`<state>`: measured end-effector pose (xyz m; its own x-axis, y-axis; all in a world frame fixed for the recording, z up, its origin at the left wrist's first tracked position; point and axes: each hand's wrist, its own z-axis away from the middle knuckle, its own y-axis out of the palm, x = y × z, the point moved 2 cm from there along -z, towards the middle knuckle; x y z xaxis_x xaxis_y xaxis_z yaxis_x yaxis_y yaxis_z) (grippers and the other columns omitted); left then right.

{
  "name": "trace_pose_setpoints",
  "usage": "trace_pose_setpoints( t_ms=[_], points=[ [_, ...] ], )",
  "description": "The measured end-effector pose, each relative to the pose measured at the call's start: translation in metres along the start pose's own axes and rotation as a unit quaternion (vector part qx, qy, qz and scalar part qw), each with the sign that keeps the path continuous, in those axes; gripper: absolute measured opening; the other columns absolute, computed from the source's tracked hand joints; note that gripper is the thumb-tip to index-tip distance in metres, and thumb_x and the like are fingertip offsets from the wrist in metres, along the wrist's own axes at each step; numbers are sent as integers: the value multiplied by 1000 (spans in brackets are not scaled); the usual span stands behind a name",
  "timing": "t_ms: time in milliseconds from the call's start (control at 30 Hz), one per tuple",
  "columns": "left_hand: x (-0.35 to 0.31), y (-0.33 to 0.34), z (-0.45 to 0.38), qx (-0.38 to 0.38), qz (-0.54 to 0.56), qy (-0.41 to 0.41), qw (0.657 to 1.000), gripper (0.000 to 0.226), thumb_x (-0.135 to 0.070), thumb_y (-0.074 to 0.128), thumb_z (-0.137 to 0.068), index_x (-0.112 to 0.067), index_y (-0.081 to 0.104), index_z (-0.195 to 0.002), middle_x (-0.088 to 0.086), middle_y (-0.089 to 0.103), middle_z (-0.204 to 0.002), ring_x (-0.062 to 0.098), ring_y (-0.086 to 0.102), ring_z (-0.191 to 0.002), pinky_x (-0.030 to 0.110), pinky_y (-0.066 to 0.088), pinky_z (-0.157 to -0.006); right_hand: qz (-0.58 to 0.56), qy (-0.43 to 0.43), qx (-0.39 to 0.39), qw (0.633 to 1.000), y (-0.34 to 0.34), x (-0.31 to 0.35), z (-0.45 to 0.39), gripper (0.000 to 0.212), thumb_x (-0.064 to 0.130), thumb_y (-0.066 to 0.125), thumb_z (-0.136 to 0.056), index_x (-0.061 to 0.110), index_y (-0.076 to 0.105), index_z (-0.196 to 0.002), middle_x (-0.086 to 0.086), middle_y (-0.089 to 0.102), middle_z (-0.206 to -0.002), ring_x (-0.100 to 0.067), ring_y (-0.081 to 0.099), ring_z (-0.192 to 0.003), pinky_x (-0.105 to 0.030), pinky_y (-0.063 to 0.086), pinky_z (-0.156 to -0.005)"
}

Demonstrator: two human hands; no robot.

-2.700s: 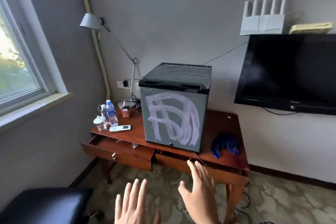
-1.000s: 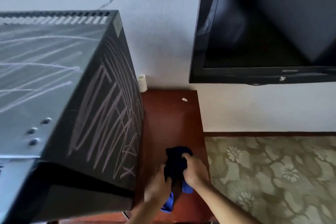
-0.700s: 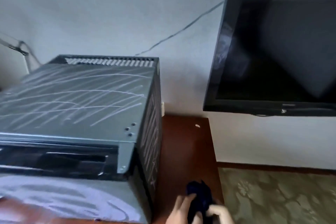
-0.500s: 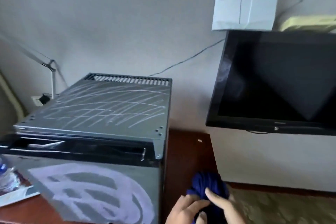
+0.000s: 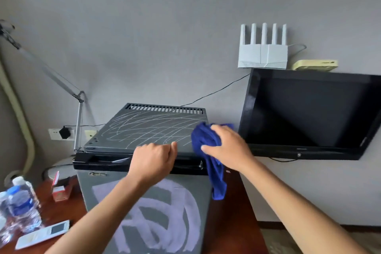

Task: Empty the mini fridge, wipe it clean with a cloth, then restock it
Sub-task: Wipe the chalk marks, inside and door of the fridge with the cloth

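Note:
The grey mini fridge (image 5: pixel 127 130) stands on the wooden desk (image 5: pixel 231 222) with its door closed; white chalk-like scribbles cover its top and front. My right hand (image 5: pixel 226 146) grips a blue cloth (image 5: pixel 208 150) at the top's right front corner, and the cloth's tail hangs down past the fridge's right edge. My left hand (image 5: pixel 153 160) rests at the front edge of the top, over the black handle strip, with its fingers curled; whether they grasp the edge I cannot tell.
Plastic water bottles (image 5: pixel 20 206), a white remote (image 5: pixel 42 234) and a small red box (image 5: pixel 59 192) lie on the desk to the fridge's left. A desk lamp arm (image 5: pixel 78 117) rises behind. A wall-mounted TV (image 5: pixel 309 113) hangs to the right, a white router (image 5: pixel 262 55) above it.
Both hands picked the blue cloth up from the desk right of the fridge. My right hand carried it up to the fridge top; my left hand let go and moved to the top's front edge.

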<state>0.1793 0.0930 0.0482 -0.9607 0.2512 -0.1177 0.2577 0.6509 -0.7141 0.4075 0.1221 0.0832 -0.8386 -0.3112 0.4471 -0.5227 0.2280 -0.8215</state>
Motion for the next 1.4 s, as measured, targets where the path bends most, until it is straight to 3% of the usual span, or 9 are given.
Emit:
trace_pose_setpoints(
  t_ms=[100, 233, 333, 567, 667, 767, 900, 1067, 1400],
  points=[
    [11, 16, -11, 107, -19, 16, 994, 42, -37, 32, -109, -20, 48, -74, 11, 71, -78, 43, 67, -80, 38, 40, -63, 88, 19, 70, 994, 29, 8, 2, 76, 46, 66, -85, 26, 35, -151, 5, 36, -154, -27, 51, -130, -35, 43, -89],
    [25, 32, -18, 124, -11, 58, 990, 36, -34, 23, -107, -20, 54, -95, 10, 72, -87, 43, 68, -83, 40, 38, -61, 119, 0, -10, 993, 32, 14, 10, 92, 38, 67, -80, 23, 19, -157, -1, 12, -161, -31, 35, -139, -40, 45, -94],
    [31, 36, -24, 111, 15, 83, 990, 20, -30, 37, -104, -22, 42, -86, 8, 70, -79, 43, 66, -73, 39, 42, -56, 127, -41, -57, 990, 41, 17, 15, 95, 42, 67, -78, 14, 19, -154, -8, 27, -154, -31, 37, -137, -39, 46, -102],
    [37, 35, -24, 89, 88, 20, 992, 27, -40, 39, -100, -21, 35, -81, 3, 63, -78, 34, 61, -74, 38, 34, -59, 72, -31, -220, 972, 57, 10, 15, 86, 37, 87, -66, 15, 34, -129, -3, 42, -136, -36, 67, -89, -29, 39, -59],
    [40, 39, -24, 87, 75, 7, 993, 31, -45, 34, -93, -21, 37, -74, -1, 59, -70, 31, 60, -67, 36, 35, -55, 127, -49, -172, 976, 56, 4, 9, 95, 53, 78, -67, 23, 32, -145, -9, 28, -154, -40, 58, -121, -45, 56, -79],
    [42, 42, -23, 66, 72, -7, 995, 31, -44, 41, -89, -21, 35, -70, -4, 50, -59, 30, 54, -56, 34, 41, -47, 159, -51, -5, 986, 52, 5, -7, 95, 83, 52, -73, 45, 24, -155, 5, 8, -166, -33, 19, -152, -52, 34, -118],
    [45, 39, -23, 61, 56, -30, 996, 38, -40, 54, -85, -19, 32, -64, -2, 35, -49, 32, 46, -47, 29, 41, -43, 152, -31, 2, 988, 51, 4, -15, 70, 86, 35, -80, 44, 45, -136, 23, 45, -136, -15, 50, -125, -36, 49, -95],
    [50, 48, -22, 73, 43, -51, 995, 42, -41, 55, -83, -17, 32, -59, 2, 35, -43, 30, 33, -43, 26, 40, -42, 189, -63, -59, 978, 52, -8, -17, 44, 72, 38, -86, 45, 51, -118, 18, 50, -111, -14, 57, -101, -32, 47, -64],
    [54, 46, -25, 73, 83, -89, 990, 41, -50, 47, -82, -23, 26, -60, -2, 30, -45, 19, 24, -45, 26, 38, -40, 141, 3, -12, 990, 64, -46, -109, 32, 58, 55, -91, 45, 55, -120, 18, 49, -114, -11, 51, -115, -34, 45, -80]
  ],
)
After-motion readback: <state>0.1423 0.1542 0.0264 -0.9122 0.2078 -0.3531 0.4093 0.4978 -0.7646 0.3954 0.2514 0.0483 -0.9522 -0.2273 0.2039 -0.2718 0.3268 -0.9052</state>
